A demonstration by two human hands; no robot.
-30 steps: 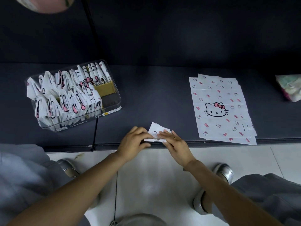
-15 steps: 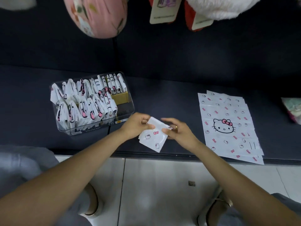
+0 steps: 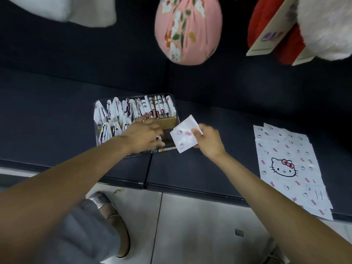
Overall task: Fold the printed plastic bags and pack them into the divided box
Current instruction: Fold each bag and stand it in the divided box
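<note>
My right hand (image 3: 208, 141) pinches a folded white plastic bag (image 3: 184, 135) printed with small cat faces and pink bows, held just off the right end of the divided box. The clear divided box (image 3: 174, 111) sits on the dark bench and holds several folded bags standing in rows. My left hand (image 3: 145, 133) reaches over the box with fingers spread, its fingertips at the folded bags near the tan divider; it holds nothing. A stack of flat printed bags (image 3: 289, 168) lies on the bench at the right.
The dark padded bench (image 3: 57, 121) runs across the view, with its front edge near me and a seam below the box. Plush toys, a pink floral one (image 3: 187, 27) and a red and white one (image 3: 304, 25), hang above the back. Pale floor tiles lie below.
The folded bag left the bench edge and moved up beside the box. My left hand released it and reached over the box. The view tilted up.
</note>
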